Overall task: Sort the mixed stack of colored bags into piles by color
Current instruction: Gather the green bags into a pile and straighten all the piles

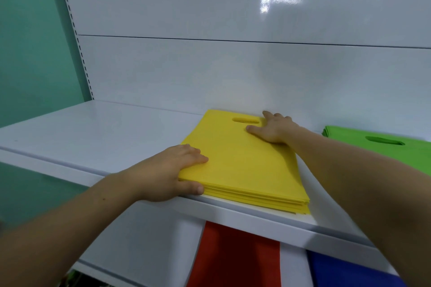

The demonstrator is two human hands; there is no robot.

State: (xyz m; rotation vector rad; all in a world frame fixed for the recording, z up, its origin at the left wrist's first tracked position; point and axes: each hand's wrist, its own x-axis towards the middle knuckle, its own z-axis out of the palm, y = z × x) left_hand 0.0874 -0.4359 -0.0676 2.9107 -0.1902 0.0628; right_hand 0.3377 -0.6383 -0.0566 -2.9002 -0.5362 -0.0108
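Note:
A flat pile of yellow bags [245,165] with a cut-out handle lies on the white shelf [93,137], its near edge at the shelf's front lip. My left hand [168,170] holds the pile's near left corner, fingers on top and thumb along its front edge. Flat on the far right corner, beside the handle slot, rests my right hand [272,129] with straight fingers. A pile of green bags [382,147] lies to the right on the same shelf. On the shelf below lie red bags [233,256] and blue bags [349,272].
The shelf's white back panel [233,72] rises right behind the yellow pile. A perforated upright [77,37] and a green wall [32,53] stand to the left. The left stretch of the shelf is bare white surface.

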